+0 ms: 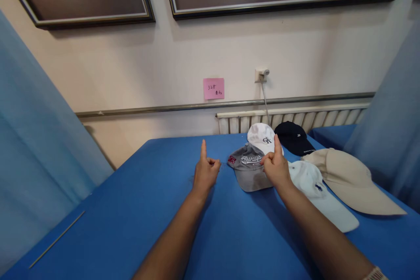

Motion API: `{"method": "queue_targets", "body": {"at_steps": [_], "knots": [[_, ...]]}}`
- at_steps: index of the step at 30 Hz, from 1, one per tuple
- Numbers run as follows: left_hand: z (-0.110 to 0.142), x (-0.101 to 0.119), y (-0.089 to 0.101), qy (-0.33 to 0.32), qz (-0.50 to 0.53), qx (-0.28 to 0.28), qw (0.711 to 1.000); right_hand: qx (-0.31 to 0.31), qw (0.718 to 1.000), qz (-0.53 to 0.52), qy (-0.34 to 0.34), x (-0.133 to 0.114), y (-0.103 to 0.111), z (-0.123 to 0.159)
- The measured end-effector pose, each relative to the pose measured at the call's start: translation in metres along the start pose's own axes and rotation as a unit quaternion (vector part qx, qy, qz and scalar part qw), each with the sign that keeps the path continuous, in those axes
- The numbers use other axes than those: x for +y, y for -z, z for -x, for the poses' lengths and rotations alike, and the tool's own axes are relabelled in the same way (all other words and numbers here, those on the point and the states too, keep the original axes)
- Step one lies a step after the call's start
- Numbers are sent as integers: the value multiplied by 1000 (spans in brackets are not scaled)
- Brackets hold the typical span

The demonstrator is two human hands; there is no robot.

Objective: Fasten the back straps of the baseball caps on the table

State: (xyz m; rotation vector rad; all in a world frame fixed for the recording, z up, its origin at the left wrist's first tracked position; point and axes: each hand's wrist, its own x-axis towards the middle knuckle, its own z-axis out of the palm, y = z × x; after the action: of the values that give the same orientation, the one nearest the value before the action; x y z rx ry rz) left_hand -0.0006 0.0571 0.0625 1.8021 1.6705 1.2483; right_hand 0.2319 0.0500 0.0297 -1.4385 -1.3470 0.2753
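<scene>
My left hand (205, 173) hovers over the blue-covered table (131, 210), index finger pointing up, the other fingers curled in. Nothing shows in its grip. My right hand (277, 166) makes the same shape, partly covering a grey baseball cap (251, 175) with "Always" lettering. Whether it touches that cap I cannot tell. Behind the grey cap lies a white cap (259, 133) marked CK. A dark navy cap (292, 138) rests to its right. Beyond my right forearm are a pale blue cap (328, 201), partly hidden by the arm, and a beige long-brimmed cap (348, 179).
A thin stick (57, 239) lies at the table's left edge. Blue curtains (29, 140) hang on both sides. On the wall are a pink note (213, 89), a socket with a plug (261, 75), a rail (183, 107), a radiator (315, 117) and framed pictures (288, 6).
</scene>
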Motion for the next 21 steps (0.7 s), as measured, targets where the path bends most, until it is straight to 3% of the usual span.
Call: {"method": "queue_targets", "body": {"at_steps": [4,7,10,16,21], "knots": [[13,11,4,-47,28,63,997,61,995,-45,65,-14,4,14],[24,22,8,-116,46,135,983,93,986,-79,114,-29,9,23],[31,26,8,-183,44,172,967,102,981,-86,142,-40,13,28],[34,11,1,-238,8,182,954,91,980,-82,156,-36,9,33],[37,-14,-4,-189,4,147,971,51,988,-43,143,-12,-4,38]]}}
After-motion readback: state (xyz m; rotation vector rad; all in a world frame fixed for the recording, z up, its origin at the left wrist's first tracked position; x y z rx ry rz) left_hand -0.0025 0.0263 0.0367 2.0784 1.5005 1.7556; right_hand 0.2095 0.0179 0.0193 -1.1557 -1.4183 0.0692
